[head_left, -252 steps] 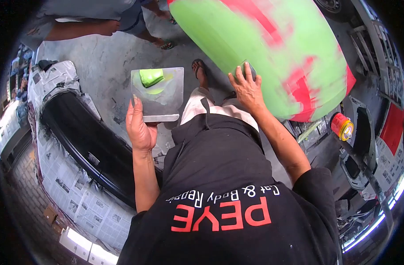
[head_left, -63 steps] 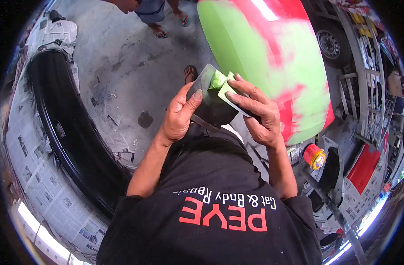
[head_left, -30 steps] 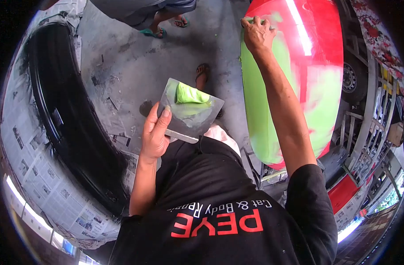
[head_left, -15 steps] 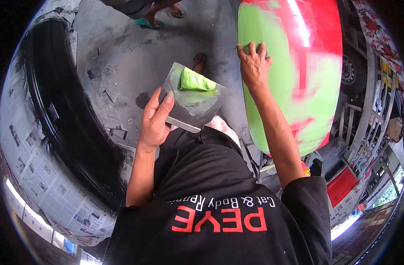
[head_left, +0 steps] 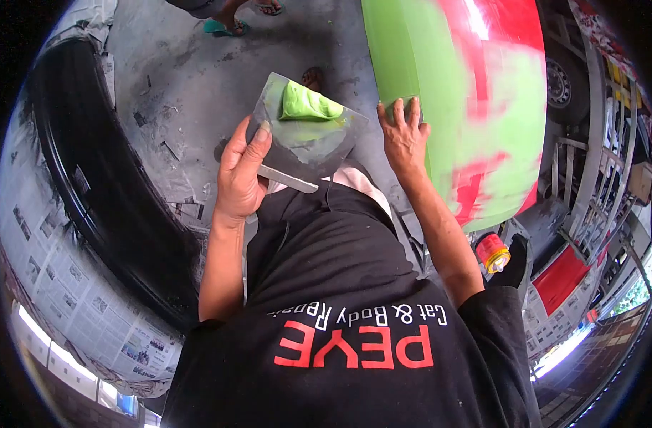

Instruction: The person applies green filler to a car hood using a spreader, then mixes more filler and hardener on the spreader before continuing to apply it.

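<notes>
My left hand [head_left: 242, 171] grips a flat putty board [head_left: 297, 153] by its left edge, thumb on top. A lump of bright green putty [head_left: 308, 103] sits on its upper part, with thin smears below. My right hand [head_left: 406, 146] is at the left edge of a curved panel [head_left: 411, 50], which is red and largely coated in green putty. Its fingers press a thin putty spreader [head_left: 416, 105], mostly hidden beneath them, against that edge.
On the left, a long black curved panel [head_left: 98, 164] rests beside newspaper-covered bodywork [head_left: 69, 285]. A red-and-yellow can [head_left: 492, 253] stands below the putty-coated panel. Metal racks [head_left: 597, 171] and a wheel [head_left: 560, 84] are at right. Another person's sandalled foot [head_left: 229, 27] shows at the top.
My right hand has moved down along the panel's left edge with the spreader. The board has shifted slightly up and left in view. The can has come into fuller view.
</notes>
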Motion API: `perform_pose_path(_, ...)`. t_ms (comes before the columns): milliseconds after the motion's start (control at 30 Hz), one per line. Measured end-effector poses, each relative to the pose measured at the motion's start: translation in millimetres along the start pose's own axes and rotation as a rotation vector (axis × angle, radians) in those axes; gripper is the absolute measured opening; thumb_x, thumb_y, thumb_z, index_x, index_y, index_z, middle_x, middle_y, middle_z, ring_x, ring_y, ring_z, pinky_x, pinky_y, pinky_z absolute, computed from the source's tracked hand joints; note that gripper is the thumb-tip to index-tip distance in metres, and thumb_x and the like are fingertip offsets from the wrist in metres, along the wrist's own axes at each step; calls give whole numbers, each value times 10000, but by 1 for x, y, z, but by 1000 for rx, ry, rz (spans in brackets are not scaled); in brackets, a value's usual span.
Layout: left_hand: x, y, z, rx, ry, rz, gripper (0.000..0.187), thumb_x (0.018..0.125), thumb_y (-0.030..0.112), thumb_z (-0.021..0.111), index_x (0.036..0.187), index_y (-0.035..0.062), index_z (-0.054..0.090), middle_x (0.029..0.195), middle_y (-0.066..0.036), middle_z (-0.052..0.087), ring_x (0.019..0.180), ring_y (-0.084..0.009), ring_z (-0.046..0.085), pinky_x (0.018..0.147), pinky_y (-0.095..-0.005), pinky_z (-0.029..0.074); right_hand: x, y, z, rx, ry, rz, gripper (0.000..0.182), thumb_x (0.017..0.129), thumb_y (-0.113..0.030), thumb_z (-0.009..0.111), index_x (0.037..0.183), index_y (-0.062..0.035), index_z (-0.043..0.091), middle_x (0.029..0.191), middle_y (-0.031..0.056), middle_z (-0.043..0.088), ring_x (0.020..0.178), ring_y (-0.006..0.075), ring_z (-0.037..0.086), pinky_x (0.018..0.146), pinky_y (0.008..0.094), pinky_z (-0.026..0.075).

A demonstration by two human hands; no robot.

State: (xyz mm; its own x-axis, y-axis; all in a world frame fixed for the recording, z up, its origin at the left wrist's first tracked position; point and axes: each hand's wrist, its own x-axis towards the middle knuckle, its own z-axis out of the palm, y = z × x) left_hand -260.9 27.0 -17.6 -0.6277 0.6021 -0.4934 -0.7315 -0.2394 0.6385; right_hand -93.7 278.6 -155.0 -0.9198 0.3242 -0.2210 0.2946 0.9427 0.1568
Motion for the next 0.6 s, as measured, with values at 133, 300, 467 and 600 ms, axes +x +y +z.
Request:
perform_pose_path(133,-8,-5,7,4,0,34,367,1091,148,524,1429,4,522,1297,-66,658,1184,-136,622,1027,-310,489,-41,5,10,-12,-4,-4,550,905,-128,606,1424,-302,557,1448,97,473,1426,388,394,815,526,461)
perform_pose_path(300,-20,-13,7,21,-21,35,372,1090,145,523,1434,4,518,1297,-75,656,1187,-152,625,1036,-324,490,-87,11,26,-15,17,-10,557,903,-135,603,1429,-311,553,1453,90,470,1432,382,394,776,497,459)
perform_pose_path(467,-31,-19,13,69,-67,39,373,1090,161,525,1428,3,519,1294,-78,656,1183,-163,629,1035,-331,494,-133,17,38,-18,0,-17,558,903,-139,601,1431,-311,552,1465,87,464,1436,380,391,777,495,456)
perform_pose_path(600,-43,-23,21,99,-60,43,377,1085,179,540,1423,14,521,1289,-79,657,1175,-165,633,1031,-337,499,-170,22,51,-13,-15,-16,562,900,-138,599,1434,-306,550,1491,82,441,1449,380,379,785,507,454)
